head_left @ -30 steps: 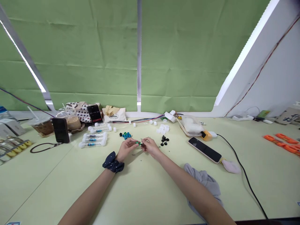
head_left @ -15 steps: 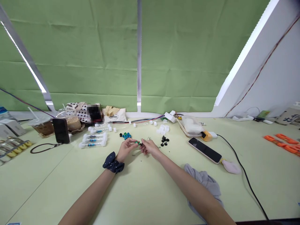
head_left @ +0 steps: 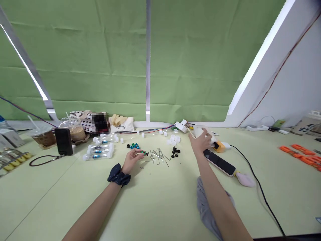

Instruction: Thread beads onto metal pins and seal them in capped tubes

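Observation:
My left hand [head_left: 130,160] pinches a small green part with a black end [head_left: 144,153] just above the table. Beyond that hand lie a cluster of blue beads [head_left: 134,146] and a small black piece [head_left: 128,146]. To its right, thin metal pins [head_left: 159,156] are strewn in a loose heap. My right hand [head_left: 200,142] reaches over the shallow tray at the back right, its fingers apart on the white soft bundle [head_left: 199,130]. Part of the bundle and tray is hidden behind the hand.
Black stoppers [head_left: 175,152] and white caps [head_left: 173,139] lie between my hands. Clear tubes [head_left: 99,151] rest at the left, near a dark upright device [head_left: 63,141] and drink cups [head_left: 43,136]. A phone [head_left: 220,162], grey cloth [head_left: 207,207] and black cable [head_left: 260,184] occupy the right.
My right hand has left the green part and moved right and away to the tray. The pins it covered now show. My left hand keeps the part, shifted slightly left.

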{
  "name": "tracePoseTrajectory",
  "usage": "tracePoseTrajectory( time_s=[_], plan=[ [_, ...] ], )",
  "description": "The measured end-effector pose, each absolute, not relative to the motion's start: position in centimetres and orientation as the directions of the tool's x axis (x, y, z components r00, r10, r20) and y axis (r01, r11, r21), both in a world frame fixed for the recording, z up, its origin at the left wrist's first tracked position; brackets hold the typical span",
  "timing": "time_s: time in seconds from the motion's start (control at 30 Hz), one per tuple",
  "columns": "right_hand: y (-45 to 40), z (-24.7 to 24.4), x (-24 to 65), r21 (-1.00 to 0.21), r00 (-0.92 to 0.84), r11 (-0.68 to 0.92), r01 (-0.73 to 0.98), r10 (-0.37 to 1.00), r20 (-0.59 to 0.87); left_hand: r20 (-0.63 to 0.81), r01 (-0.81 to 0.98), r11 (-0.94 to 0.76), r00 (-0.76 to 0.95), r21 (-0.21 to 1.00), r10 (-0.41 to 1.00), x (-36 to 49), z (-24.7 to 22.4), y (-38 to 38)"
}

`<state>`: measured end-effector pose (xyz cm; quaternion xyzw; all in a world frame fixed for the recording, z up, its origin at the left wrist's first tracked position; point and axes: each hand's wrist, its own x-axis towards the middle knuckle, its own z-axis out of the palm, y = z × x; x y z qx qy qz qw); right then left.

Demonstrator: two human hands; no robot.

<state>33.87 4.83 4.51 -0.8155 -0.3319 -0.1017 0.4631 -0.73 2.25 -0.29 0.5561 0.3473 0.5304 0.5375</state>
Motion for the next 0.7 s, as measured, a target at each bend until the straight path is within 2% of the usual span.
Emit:
tracePoseTrajectory(
  time_s=[0.07,0.17,0.43,0.7],
  plan=[
    [4.6,3.5,36.5,-0.652,0.814,-0.489,0.579,0.399,0.423,0.213,-0.185,-0.177,0.200,0.967,0.956,-0.7,-0.3,2.3],
    [4.7,1.6,38.7,-0.626,0.846,-0.573,0.529,0.414,0.336,0.211,-0.191,-0.173,0.198,0.966,0.957,-0.7,-0.4,2.3],
    [5.1,-1.4,40.3,-0.505,0.716,-0.511,0.696,0.540,0.441,0.213,-0.219,-0.166,0.211,0.962,0.954,-0.8,-0.2,2.3],
    [5.0,-2.0,41.4,-0.481,0.652,-0.443,0.756,0.570,0.500,0.217,-0.213,-0.172,0.212,0.962,0.953,-0.8,-0.2,2.2]
  ],
)
